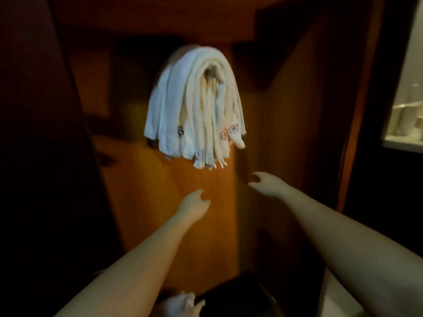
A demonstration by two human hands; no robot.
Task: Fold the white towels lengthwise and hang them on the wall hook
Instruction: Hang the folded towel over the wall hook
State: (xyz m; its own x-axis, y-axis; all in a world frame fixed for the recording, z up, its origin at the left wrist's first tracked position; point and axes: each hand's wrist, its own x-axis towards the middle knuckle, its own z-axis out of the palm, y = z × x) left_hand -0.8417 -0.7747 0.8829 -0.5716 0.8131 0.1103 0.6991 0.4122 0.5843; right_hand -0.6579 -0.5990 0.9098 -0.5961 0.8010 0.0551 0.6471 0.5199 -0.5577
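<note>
Here the white towels (194, 110) hang in the upper middle, soft and light — best pinched at the lower ends — while the left hand (193, 205) and right hand (265, 183) reach below, fingers loosely curled, holding nothing.

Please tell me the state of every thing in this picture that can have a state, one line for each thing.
white towels: folded, draped in a thick stack over the hook, ends hanging down, held by neither hand.
wall hook: loaded, almost all hidden under the towels.
left hand: below the towels, fingers loosely curled, holds nothing.
right hand: below the towels, fingers loosely curled, holds nothing.
wooden wall: bears the hook; lit warm, dark at the sides.
</note>
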